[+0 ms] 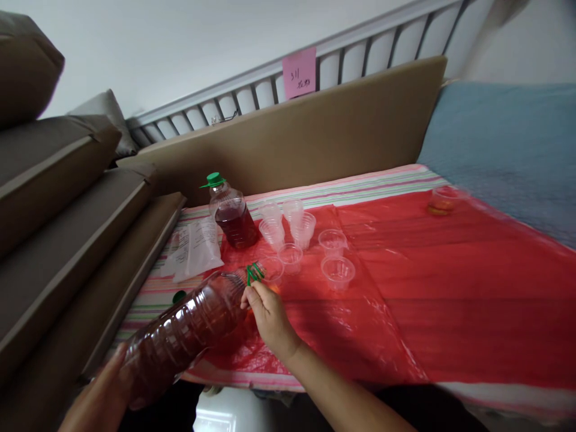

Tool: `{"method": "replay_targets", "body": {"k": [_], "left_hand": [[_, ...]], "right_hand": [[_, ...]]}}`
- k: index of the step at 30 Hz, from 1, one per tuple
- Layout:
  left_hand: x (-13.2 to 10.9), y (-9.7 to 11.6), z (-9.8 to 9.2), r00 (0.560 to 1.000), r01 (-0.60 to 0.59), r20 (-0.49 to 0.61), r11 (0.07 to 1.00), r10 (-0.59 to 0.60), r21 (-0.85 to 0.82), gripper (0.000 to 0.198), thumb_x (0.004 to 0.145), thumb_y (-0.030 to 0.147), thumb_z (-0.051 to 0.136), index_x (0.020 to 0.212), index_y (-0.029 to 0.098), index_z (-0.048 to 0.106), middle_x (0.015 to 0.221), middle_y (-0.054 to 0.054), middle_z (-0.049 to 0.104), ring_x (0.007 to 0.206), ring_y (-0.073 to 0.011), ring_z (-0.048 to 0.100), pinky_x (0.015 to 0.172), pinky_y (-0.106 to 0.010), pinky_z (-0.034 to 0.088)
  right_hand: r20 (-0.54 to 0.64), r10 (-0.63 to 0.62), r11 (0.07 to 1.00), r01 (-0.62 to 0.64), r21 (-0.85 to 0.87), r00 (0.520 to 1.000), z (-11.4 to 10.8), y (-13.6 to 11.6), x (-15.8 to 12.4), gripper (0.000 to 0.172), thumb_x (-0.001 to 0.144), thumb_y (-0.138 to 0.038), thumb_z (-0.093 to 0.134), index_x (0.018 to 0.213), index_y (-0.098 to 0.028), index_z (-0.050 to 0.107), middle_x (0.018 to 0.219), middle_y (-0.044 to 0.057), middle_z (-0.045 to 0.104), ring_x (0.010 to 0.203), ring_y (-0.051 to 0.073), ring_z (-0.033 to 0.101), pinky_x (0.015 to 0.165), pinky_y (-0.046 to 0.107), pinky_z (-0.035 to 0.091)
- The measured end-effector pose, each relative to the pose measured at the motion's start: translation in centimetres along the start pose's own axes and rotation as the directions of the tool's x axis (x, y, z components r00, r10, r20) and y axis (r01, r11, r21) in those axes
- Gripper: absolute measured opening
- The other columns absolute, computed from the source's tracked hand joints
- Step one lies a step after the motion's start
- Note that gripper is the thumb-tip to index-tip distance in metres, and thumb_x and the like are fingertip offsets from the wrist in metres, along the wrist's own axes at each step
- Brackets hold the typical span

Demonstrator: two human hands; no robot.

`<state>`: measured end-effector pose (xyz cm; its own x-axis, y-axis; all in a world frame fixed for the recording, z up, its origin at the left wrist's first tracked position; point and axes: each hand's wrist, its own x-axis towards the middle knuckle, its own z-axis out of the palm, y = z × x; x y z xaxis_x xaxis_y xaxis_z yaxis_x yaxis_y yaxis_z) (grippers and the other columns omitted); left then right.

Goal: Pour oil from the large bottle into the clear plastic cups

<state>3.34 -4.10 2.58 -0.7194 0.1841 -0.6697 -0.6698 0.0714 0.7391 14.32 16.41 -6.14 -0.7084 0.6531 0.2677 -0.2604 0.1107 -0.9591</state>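
Observation:
A large clear plastic bottle (pixel 193 321) of dark red liquid lies tilted, its uncapped mouth at the rim of a clear plastic cup (pixel 275 273). My left hand (pixel 105 381) holds the bottle near its base; part of this hand is blurred. Close to the neck, my right hand (pixel 269 315) is closed on the green carrying handle (pixel 254 273). Behind the bottle lies a loose green cap (pixel 179 296). More clear cups stand nearby, among them a single cup (pixel 338 272) and some stacked cups (pixel 302 229).
A second bottle (pixel 236 219), green-capped and partly full, stands upright at the back beside a clear plastic packet (pixel 198 249). Red plastic sheeting (pixel 450 288) covers the striped cloth. At far right sits a cup (pixel 443 201) with something in it. Brown cushions (pixel 67 240) line the left.

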Motion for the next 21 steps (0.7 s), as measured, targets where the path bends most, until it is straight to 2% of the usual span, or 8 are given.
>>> {"method": "replay_targets", "body": {"k": [5, 11, 14, 17, 21], "left_hand": [[0.0, 0.0, -0.2, 1.000, 0.017, 0.001, 0.999, -0.017, -0.027, 0.053, 0.073, 0.046, 0.055, 0.121, 0.024, 0.061, 0.101, -0.008, 0.075, 0.107, -0.0386, 0.063, 0.086, -0.053, 0.053], [-0.1, -0.1, -0.2, 1.000, -0.016, 0.010, 1.000, 0.016, 0.012, 0.067, 0.065, 0.049, 0.063, 0.128, 0.028, 0.056, 0.103, -0.006, 0.075, 0.109, -0.0390, 0.062, 0.086, -0.052, 0.054], [-0.2, -0.2, -0.2, 1.000, -0.011, 0.003, 1.000, 0.011, 0.010, 0.064, 0.068, 0.047, 0.061, 0.129, 0.030, 0.055, 0.103, -0.004, 0.075, 0.108, -0.0375, 0.062, 0.086, -0.051, 0.054], [0.0, -0.3, -0.5, 1.000, -0.007, 0.017, 1.000, 0.007, -0.011, 0.062, 0.071, 0.048, 0.060, 0.129, 0.028, 0.055, 0.105, -0.005, 0.075, 0.108, -0.0369, 0.062, 0.087, -0.050, 0.054], [0.4, -0.4, -1.0, 0.999, -0.045, 0.015, 0.999, 0.045, 0.008, 0.067, 0.068, 0.049, 0.063, 0.129, 0.024, 0.055, 0.109, -0.007, 0.073, 0.110, -0.0374, 0.061, 0.091, -0.049, 0.052]], "right_hand": [[-0.004, -0.004, 1.000, 0.004, -0.008, 1.000, 0.0, 0.1, 0.0, 0.032, 0.095, -0.036, 0.037, 0.071, -0.020, 0.051, 0.068, 0.000, 0.057, 0.068, 0.012, 0.056, 0.068, 0.025, 0.043], [-0.009, 0.005, 1.000, -0.005, -0.014, 1.000, 0.0, 0.2, 0.0, 0.033, 0.095, -0.037, 0.036, 0.071, -0.021, 0.051, 0.068, 0.000, 0.058, 0.069, 0.013, 0.056, 0.067, 0.025, 0.043], [-0.007, 0.004, 1.000, -0.004, -0.017, 1.000, 0.0, 0.1, 0.0, 0.033, 0.095, -0.037, 0.036, 0.071, -0.021, 0.051, 0.068, 0.000, 0.057, 0.068, 0.013, 0.056, 0.067, 0.025, 0.042], [-0.003, 0.007, 1.000, -0.007, -0.016, 1.000, 0.0, 0.1, 0.0, 0.033, 0.095, -0.036, 0.036, 0.071, -0.021, 0.051, 0.068, 0.000, 0.057, 0.069, 0.013, 0.056, 0.068, 0.025, 0.042], [-0.012, 0.006, 1.000, -0.006, -0.015, 1.000, 0.0, 0.0, 0.0, 0.033, 0.095, -0.037, 0.036, 0.071, -0.020, 0.051, 0.068, 0.000, 0.058, 0.069, 0.013, 0.056, 0.068, 0.025, 0.043]]}}
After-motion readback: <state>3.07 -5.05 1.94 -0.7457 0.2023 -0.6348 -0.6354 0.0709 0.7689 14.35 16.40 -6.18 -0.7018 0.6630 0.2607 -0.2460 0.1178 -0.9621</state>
